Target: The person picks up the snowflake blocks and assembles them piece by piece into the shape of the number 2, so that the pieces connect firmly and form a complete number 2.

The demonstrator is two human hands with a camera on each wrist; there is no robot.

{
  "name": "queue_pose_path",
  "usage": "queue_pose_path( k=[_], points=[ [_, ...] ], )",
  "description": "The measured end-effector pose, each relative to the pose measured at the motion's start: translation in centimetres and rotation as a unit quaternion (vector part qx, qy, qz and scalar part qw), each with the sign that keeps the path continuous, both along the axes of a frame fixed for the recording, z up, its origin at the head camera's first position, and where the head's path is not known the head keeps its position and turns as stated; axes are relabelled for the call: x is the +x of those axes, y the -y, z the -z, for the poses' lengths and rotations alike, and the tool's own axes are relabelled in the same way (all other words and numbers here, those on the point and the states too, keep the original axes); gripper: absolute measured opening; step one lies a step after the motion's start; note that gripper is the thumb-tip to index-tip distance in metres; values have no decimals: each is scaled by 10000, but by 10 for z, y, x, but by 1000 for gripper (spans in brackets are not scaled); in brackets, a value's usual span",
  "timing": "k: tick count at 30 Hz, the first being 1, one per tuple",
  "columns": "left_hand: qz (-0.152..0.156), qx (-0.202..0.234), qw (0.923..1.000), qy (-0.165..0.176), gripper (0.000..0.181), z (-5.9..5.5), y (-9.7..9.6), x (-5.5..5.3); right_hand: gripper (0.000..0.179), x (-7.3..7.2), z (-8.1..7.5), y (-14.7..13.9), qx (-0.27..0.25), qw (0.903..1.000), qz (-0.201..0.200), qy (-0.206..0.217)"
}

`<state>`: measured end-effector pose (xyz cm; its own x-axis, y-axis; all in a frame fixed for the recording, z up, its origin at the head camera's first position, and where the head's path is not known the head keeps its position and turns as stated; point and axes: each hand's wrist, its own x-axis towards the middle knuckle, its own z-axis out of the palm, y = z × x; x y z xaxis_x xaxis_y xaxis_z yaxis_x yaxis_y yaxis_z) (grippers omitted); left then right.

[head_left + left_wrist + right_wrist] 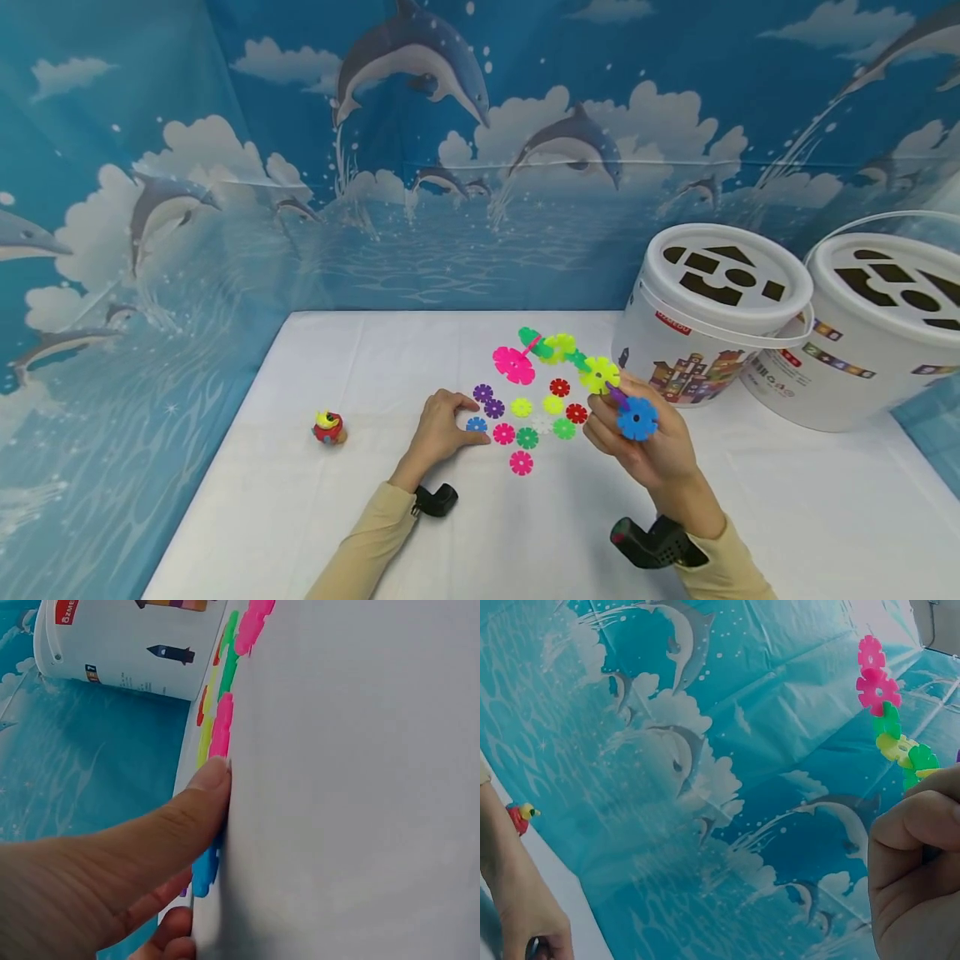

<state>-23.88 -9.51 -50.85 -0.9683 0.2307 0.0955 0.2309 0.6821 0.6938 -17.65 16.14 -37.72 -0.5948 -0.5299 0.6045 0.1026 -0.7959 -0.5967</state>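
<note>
My right hand point(637, 429) grips a chain of notched plastic flower discs point(561, 348) raised above the table. Pink, green, yellow, purple and blue discs are joined in it; the blue end disc point(637, 418) hangs in front of the fingers. In the right wrist view the chain point(879, 691) rises beyond the curled fingers. On the table my left hand point(442, 429) spreads thumb and index finger around a loose blue disc point(476, 425), apparently without pinching it. The left wrist view has the thumb point(176, 825) partly covering this disc point(202, 874).
Several loose discs, including a pink disc point(521, 462) and a purple disc point(483, 392), lie between the hands. A small red and yellow toy point(328, 427) stands at left. Two white lidded buckets point(705, 333) stand at the right, before a dolphin-print backdrop point(450, 250).
</note>
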Motion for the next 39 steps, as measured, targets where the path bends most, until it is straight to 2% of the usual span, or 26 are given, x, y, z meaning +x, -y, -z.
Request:
queue_pose_path(
  k=[3, 5, 8, 12, 15, 22, 24, 29, 32, 36, 39],
  points=[
    [140, -80, 9999, 14, 37, -2, 1, 0, 37, 0, 0, 0, 126, 9995, 171, -248],
    [223, -73, 9997, 29, 33, -3, 1, 1, 41, 1, -1, 0, 344, 9974, 483, -414],
    [300, -44, 9995, 11, 30, -4, 0, 1, 43, 4, -3, -1, 781, 9906, 976, -562],
    [272, 52, 9996, 15, 29, -3, 0, 1, 44, 6, -5, -1, 1248, 9799, 1365, -747],
    [228, 161, 9996, 15, 30, -1, 0, 0, 40, 7, -4, 0, 1551, 9697, 1650, -918],
    [138, 302, 9994, 17, 30, 2, 2, -1, 28, 11, -3, 3, 2241, 9381, 2493, -872],
    [126, 354, 9993, 10, 30, 2, 2, -2, 27, 11, -3, 4, 2416, 9213, 2870, -1026],
    [114, 573, 9983, -20, 23, 3, 2, -3, 27, 11, -2, 6, 3053, 8622, 3836, -1274],
    [95, 676, 9977, -14, 17, 3, 2, -3, 25, 9, 0, 8, 3294, 8320, 4261, -1334],
    [93, 597, 9982, -10, 16, -1, 3, -2, 23, 6, 3, 10, 3422, 8002, 4719, -1409],
    [167, 569, 9982, -96, 16, -8, 3, 0, 22, 4, 4, 11, 3424, 7867, 4936, -1420]
  ],
)
